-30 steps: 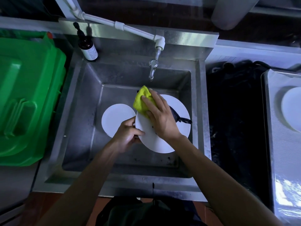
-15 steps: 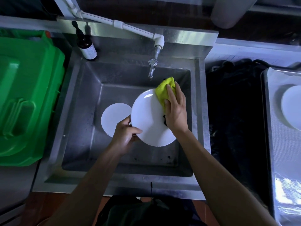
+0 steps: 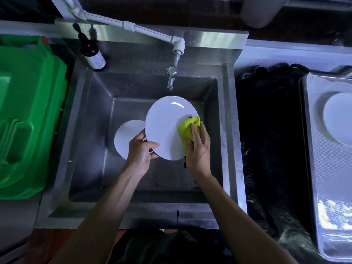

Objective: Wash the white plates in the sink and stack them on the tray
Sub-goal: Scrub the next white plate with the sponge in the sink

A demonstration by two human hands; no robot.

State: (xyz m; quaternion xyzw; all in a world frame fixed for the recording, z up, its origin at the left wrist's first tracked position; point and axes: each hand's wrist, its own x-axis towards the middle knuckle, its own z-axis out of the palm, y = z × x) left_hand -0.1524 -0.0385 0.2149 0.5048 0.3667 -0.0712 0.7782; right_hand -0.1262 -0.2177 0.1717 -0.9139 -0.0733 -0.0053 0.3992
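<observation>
Scrubbing stroke on the held plate. Against the frame half a second earlier, the yellow sponge [image 3: 189, 131] has travelled from the plate's 1 o'clock rim down to its 4 o'clock edge, so the wipe appears to be working round the face; washing of this plate looks midway, with rinsing and stacking yet to come. The left hand [image 3: 140, 152] pinches the held plate [image 3: 167, 128] at its 8 o'clock rim, thumb on the face, tilting it above the sink [image 3: 91, 130] below the tap [image 3: 171, 77]. The right hand [image 3: 198, 149] presses the sponge flat under extended fingers. A second plate [image 3: 126, 139] lies on the sink floor at 9 o'clock; one washed plate [image 3: 339, 119] rests on the tray [image 3: 327, 187] at 3 o'clock.
</observation>
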